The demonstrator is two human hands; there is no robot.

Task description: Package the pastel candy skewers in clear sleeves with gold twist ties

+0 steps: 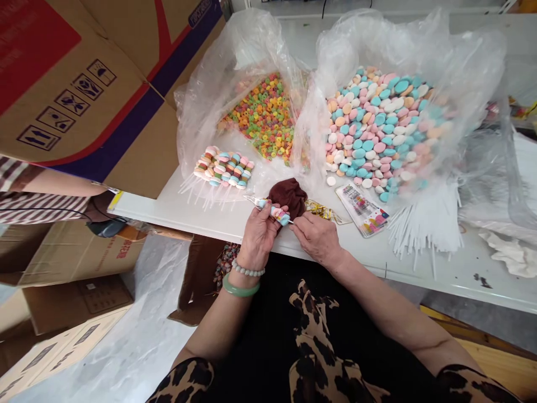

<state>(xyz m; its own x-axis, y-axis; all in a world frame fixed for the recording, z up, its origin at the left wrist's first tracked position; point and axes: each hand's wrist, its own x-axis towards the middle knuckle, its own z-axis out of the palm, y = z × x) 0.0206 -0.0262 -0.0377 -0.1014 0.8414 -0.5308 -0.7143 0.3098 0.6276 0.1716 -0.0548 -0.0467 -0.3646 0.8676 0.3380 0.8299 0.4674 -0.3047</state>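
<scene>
My left hand (258,238) is closed around a candy skewer (276,212) of pink, white and blue pieces, with a pointed clear tip sticking out past the fingers on its left. The fingers of my right hand (316,235) are pinched on the white stick at the skewer's other end. Right behind the hands lies a bunched dark brown cloth (288,196). Gold strips (321,210) lie just beyond my right hand. To the left, a stack of similar candy skewers (225,168) rests on clear plastic, their white sticks pointing toward me.
Behind stand an open plastic bag of small ring candies (268,117) and another of pastel candies (373,131). A printed packet (363,210) and many white sticks (423,229) lie right. A large carton (130,129) overhangs the table's left end; another person's arm (59,184) shows beyond it.
</scene>
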